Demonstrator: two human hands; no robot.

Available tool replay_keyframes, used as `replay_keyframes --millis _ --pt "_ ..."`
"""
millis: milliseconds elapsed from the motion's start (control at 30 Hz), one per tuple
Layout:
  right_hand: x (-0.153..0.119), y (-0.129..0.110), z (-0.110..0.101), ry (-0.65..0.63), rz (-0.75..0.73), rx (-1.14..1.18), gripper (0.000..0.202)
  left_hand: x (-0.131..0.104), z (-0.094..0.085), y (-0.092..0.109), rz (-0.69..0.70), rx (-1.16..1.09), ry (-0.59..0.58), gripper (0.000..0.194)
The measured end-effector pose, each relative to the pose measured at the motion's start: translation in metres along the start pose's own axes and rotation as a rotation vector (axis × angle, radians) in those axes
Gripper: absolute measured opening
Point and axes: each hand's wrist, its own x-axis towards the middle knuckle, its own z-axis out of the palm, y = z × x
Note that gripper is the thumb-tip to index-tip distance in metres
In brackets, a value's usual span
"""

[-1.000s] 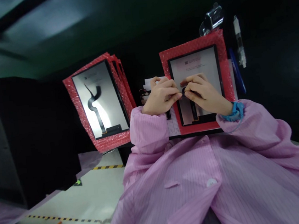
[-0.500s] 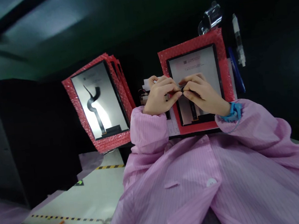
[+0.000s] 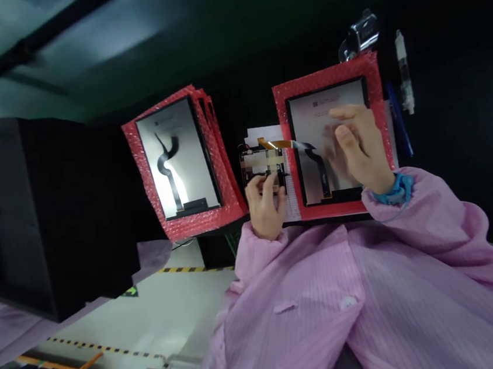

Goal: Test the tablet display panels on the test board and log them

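Note:
My right hand [image 3: 362,146] hovers above the right side of a display panel [image 3: 341,97], thumb and fingers apart and holding nothing. The panel lies on red bubble wrap [image 3: 282,98]. A black flex cable [image 3: 320,168] rises from its lower edge and meets an orange-brown flex strip [image 3: 284,144], which reaches left to a small circuit board assembly [image 3: 261,158]. My left hand [image 3: 267,211] is at the lower part of this assembly, with its fingers spread and bent downward. The fingertips cover part of the board; whether they press on it is hard to see.
On the left, a second display panel [image 3: 190,155] with a curled black cable [image 3: 165,169] lies on stacked red bubble wrap [image 3: 230,177]. A pen [image 3: 404,74], a blue object [image 3: 399,121] and a shiny metal item [image 3: 365,31] lie to the right. A black box [image 3: 77,208] stands far left.
My hands have parted from their pinch over the cable. The left moved down and left to the board; the right moved right and opened. The joined cable and strip are now uncovered.

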Motion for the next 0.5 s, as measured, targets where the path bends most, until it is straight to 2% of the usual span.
replay_keyframes --millis 67,133,333,500 --pt "-0.001 0.000 -0.002 0.019 0.011 0.016 0.036 -0.015 0.006 -0.002 0.043 0.085 -0.049 0.034" --pt "-0.001 -0.001 -0.004 0.035 0.014 0.009 0.034 -0.020 0.010 -0.004 0.079 0.149 -0.057 0.037" --pt "0.003 -0.005 -0.011 0.115 -0.022 -0.028 0.030 -0.015 0.011 -0.008 0.120 0.221 -0.101 0.040" --pt "-0.012 -0.009 -0.038 0.111 0.052 -0.207 0.029 -0.013 0.008 -0.004 0.114 0.217 -0.088 0.039"
